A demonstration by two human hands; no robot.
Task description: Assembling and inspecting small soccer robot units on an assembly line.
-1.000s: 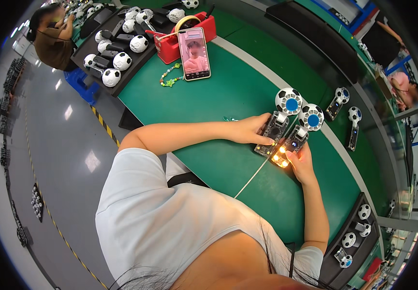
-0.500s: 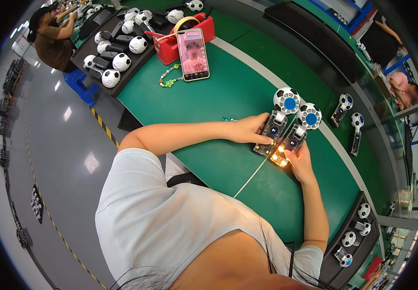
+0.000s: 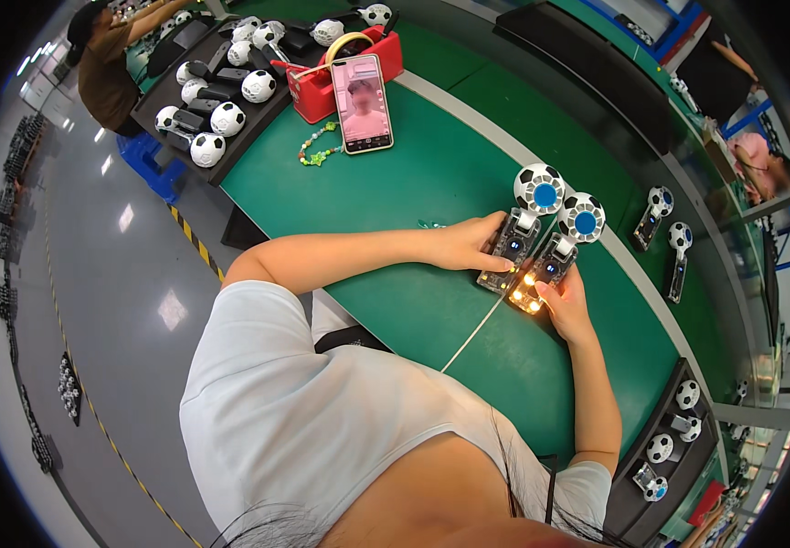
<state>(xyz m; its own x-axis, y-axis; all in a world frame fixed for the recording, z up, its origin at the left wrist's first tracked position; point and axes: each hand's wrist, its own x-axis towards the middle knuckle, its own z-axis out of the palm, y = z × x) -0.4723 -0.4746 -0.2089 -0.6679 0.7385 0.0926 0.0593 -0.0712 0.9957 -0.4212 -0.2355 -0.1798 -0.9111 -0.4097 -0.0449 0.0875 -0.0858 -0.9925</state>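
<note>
I hold two handheld devices side by side over the green table (image 3: 386,196), each with a black-and-white soccer-ball head and a dark see-through body. My left hand (image 3: 470,245) is closed round the left soccer-ball device (image 3: 515,239), its thumb across the front near the lower end. In my right hand (image 3: 567,303) is the right soccer-ball device (image 3: 555,262), gripped by its lower body, where warm yellow lights glow. Both heads show a blue disc facing up, and a small display is lit on each body. The fingers behind the bodies are hidden.
A phone (image 3: 364,105) leans on a red tape dispenser (image 3: 317,96), a beaded strap (image 3: 314,151) beside it. Dark trays at far left (image 3: 159,108) and near right (image 3: 614,511) hold more such devices. Two more lie on the green belt (image 3: 628,173) beyond the table edge. Another person (image 3: 107,78) sits far left.
My hands and the two held devices stay almost still. The two devices on the belt have shifted slightly right and nearer. The person at far left has moved, arms now reaching farther out.
</note>
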